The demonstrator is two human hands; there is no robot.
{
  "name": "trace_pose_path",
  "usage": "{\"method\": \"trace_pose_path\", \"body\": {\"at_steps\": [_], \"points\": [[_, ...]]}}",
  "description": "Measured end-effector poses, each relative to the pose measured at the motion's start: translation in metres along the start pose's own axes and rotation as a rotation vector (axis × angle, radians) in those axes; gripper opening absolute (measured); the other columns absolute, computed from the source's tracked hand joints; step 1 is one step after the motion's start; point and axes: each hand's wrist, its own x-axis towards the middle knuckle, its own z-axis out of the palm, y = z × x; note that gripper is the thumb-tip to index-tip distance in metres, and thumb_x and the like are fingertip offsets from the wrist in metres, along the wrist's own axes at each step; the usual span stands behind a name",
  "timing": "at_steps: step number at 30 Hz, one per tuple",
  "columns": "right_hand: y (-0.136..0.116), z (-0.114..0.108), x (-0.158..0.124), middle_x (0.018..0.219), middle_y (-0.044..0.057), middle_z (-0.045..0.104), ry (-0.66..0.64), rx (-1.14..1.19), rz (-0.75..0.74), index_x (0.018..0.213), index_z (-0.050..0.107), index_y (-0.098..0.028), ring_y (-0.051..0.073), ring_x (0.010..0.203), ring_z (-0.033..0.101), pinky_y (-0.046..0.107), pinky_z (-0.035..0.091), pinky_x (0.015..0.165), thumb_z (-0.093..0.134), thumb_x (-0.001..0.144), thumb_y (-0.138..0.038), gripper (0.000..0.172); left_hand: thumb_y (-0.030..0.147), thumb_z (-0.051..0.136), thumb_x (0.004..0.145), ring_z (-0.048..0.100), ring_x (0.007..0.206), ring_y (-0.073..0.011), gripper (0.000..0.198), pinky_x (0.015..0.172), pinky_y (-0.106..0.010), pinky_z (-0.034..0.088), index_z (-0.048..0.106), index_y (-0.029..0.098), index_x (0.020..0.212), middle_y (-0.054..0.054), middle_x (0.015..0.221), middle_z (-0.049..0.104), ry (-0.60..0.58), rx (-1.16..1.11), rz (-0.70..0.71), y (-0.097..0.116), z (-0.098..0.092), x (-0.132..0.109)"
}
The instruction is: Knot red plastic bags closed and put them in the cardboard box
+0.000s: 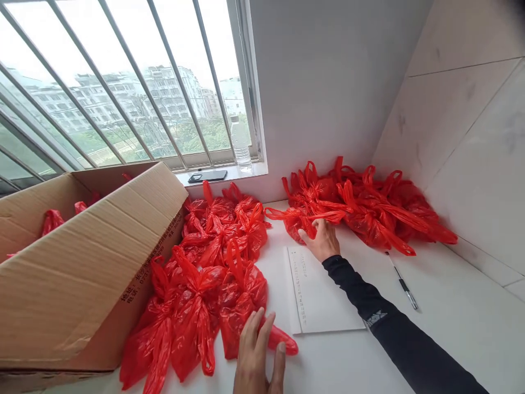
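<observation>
Where a red bag (293,223) points its stretched handle leftward from the right heap (394,210), my right hand (325,242) half-curls, grip unclear; my left hand (257,355) spreads loosely, gripping nothing, near a notebook (328,301)

Snug black right sleeve (361,293), wrist-length, pale grey lettering (376,318) printed across. Right hand (325,242) bare, left hand (255,358) bare.

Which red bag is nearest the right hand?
The bag at the near-left edge of the right pile, beyond the notebook; other bags lie farther from the right hand.
</observation>
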Motion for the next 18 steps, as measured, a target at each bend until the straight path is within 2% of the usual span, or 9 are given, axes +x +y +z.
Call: {"method": "trace_pose_path", "body": {"at_steps": [2,4,7,9,11,14,16,18], "points": [[-0.001,0.007,0.0,0.119,0.016,0.059,0.0,0.052,-0.005,0.119,0.047,-0.018,0.033,0.109,0.054,0.045,0.044,0.093,0.062,0.076,-0.045,0.053,0.031,0.052,0.091,0.046,0.134,-0.0329,0.037,0.104,-0.055,0.047,0.064,0.025,0.126,-0.012,0.144,0.051,-0.098,0.098,0.025,-0.008,-0.002,0.015],[-0.001,0.013,0.001,0.114,0.017,0.063,-0.022,0.105,-0.005,0.118,0.05,-0.018,0.033,0.101,0.059,0.045,0.046,0.087,0.063,0.075,-0.041,0.049,0.029,0.05,0.091,0.047,0.133,-0.0337,0.033,0.103,-0.055,0.048,0.069,0.023,0.118,-0.014,0.143,0.052,-0.148,0.144,0.038,-0.015,-0.007,0.024],[0.0,0.013,-0.001,0.098,0.012,0.069,-0.044,0.2,-0.019,0.102,0.059,-0.021,0.03,0.09,0.063,0.044,0.047,0.084,0.058,0.079,-0.035,0.028,0.027,0.049,0.091,0.053,0.127,-0.033,0.029,0.1,-0.054,0.051,0.071,0.022,0.11,-0.015,0.135,0.058,-0.096,0.112,-0.004,-0.014,-0.015,0.03],[-0.002,0.004,-0.006,0.096,0.011,0.07,-0.038,0.277,-0.039,0.096,0.06,-0.021,0.029,0.09,0.063,0.044,0.046,0.086,0.054,0.082,-0.036,0.022,0.027,0.049,0.092,0.055,0.125,-0.0317,0.028,0.1,-0.053,0.051,0.07,0.023,0.108,-0.013,0.129,0.06,-0.03,0.045,-0.043,-0.003,-0.018,0.033],[-0.005,-0.009,-0.014,0.097,0.011,0.07,-0.033,0.363,-0.056,0.096,0.06,-0.021,0.028,0.091,0.062,0.044,0.045,0.088,0.052,0.085,-0.04,0.024,0.027,0.049,0.092,0.057,0.121,-0.0301,0.026,0.099,-0.051,0.05,0.071,0.025,0.106,-0.011,0.123,0.063,0.009,-0.069,-0.081,0.012,-0.017,0.04],[-0.013,-0.03,-0.033,0.093,0.006,0.069,-0.095,0.513,-0.106,0.097,0.06,-0.021,0.024,0.087,0.062,0.038,0.048,0.085,0.052,0.088,-0.045,0.027,0.033,0.051,0.092,0.063,0.107,-0.0269,0.024,0.092,-0.045,0.053,0.068,0.023,0.105,-0.011,0.114,0.067,-0.006,-0.341,-0.202,0.027,-0.005,0.066],[-0.015,-0.039,-0.047,0.086,0.003,0.067,-0.178,0.605,-0.147,0.095,0.06,-0.022,0.021,0.08,0.062,0.032,0.049,0.079,0.052,0.089,-0.046,0.026,0.037,0.054,0.091,0.064,0.105,-0.0258,0.03,0.091,-0.043,0.054,0.064,0.02,0.112,-0.013,0.12,0.065,0.01,-0.536,-0.3,0.028,0.008,0.089],[-0.013,-0.043,-0.059,0.079,0.0,0.063,-0.26,0.677,-0.169,0.091,0.06,-0.022,0.019,0.073,0.06,0.029,0.05,0.072,0.052,0.09,-0.045,0.025,0.04,0.057,0.089,0.063,0.11,-0.0263,0.04,0.092,-0.042,0.054,0.058,0.017,0.122,-0.017,0.127,0.061,0.058,-0.699,-0.327,0.023,0.021,0.109]]}}
